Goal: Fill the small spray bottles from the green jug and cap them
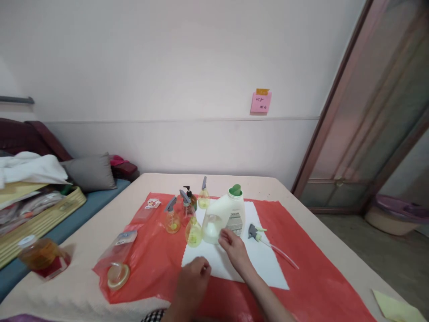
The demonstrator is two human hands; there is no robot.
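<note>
My right hand point(233, 248) is closed, its fingertips at the right edge of a clear plastic cup point(212, 230). Just behind stands a white jug point(236, 212) with a green spout point(235, 189). My left hand point(196, 275) is curled near the front edge of the white sheet point(278, 273); its palm is hidden. Left of the cup is a small bottle point(194, 233) of yellow liquid with no spray head. On the sheet's right side lies a grey trigger spray head point(253, 232) with a long tube.
Several bottles crowd the back left: a spray bottle point(172, 223), another point(203, 199) and a dark pump bottle point(191, 197). Red plastic sheeting point(311, 268) covers the table. A round lid point(118, 276) and plastic packet point(125, 237) lie left, beyond them an amber jar point(43, 257).
</note>
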